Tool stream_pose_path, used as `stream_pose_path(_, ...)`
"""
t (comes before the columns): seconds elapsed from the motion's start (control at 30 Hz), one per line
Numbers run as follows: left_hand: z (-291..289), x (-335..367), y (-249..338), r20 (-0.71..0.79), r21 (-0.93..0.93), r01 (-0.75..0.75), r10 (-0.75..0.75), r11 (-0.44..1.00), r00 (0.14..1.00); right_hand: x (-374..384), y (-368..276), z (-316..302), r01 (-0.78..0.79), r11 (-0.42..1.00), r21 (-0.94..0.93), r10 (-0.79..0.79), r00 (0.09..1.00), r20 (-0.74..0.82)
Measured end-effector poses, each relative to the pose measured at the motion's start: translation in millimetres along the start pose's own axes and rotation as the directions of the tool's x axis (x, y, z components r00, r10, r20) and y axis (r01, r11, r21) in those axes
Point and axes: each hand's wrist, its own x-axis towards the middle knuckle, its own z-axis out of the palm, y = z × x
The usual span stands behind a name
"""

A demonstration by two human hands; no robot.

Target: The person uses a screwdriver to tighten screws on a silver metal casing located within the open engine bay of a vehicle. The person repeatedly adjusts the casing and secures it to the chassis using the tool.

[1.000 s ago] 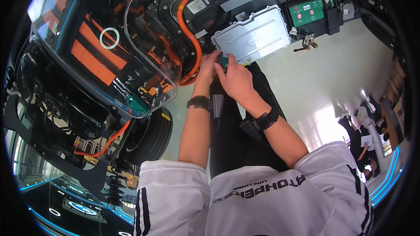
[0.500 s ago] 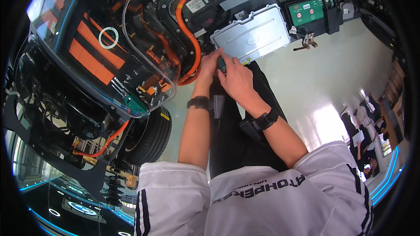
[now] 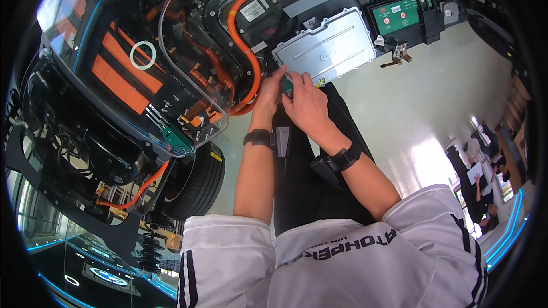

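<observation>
Both my hands are close together at the lower left corner of a silver metal box (image 3: pixel 328 45) with a ribbed lid and a flanged rim. My right hand (image 3: pixel 309 101) is closed round a dark green tool handle (image 3: pixel 287 86); the tool's working end is hidden. My left hand (image 3: pixel 268 96) is just left of it, its fingers bent and pressed together near the box's corner. What those fingers hold, if anything, is hidden.
Left of my hands an orange cable (image 3: pixel 239 40) curves down past a black module (image 3: pixel 254 12). A clear-covered chassis section with orange blocks (image 3: pixel 127 72) fills the left, above a tyre (image 3: pixel 198 185). A green-labelled battery (image 3: pixel 397 16) is at the far right.
My right hand has shifted slightly left and down, and more of the green handle shows between my hands. The left hand stays at the box's corner.
</observation>
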Motion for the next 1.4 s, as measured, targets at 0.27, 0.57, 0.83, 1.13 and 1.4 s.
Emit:
stream_pose_path(0.27, -4, 4, 9, 0.041, -0.034, 0.013, -0.012, 0.999, 0.999, -2, 0, -2, 0.008, 1.000, 0.018, -0.008, 1.000, 0.029)
stream_pose_path(0.57, -10, 15, 7, 0.013, 0.005, 0.120, -0.120, 0.993, 0.993, -4, 4, 5, 0.046, 0.999, 0.000, -0.046, 0.999, -0.012)
stream_pose_path(0.83, -4, -1, 10, 0.047, 0.094, 0.064, -0.068, 0.994, 0.997, -9, 8, 12, 0.064, 0.995, 0.071, -0.056, 0.993, -0.104)
stream_pose_path(1.13, -9, -5, 4, -0.027, 0.093, 0.038, -0.035, 0.995, 0.999, -11, 11, 15, 0.039, 0.996, 0.081, -0.034, 0.997, -0.063)
stream_pose_path(1.4, -2, -11, 9, 0.038, 0.033, 0.041, -0.042, 0.999, 0.998, -7, 5, 8, -0.129, 0.978, 0.162, 0.113, 0.988, 0.104)
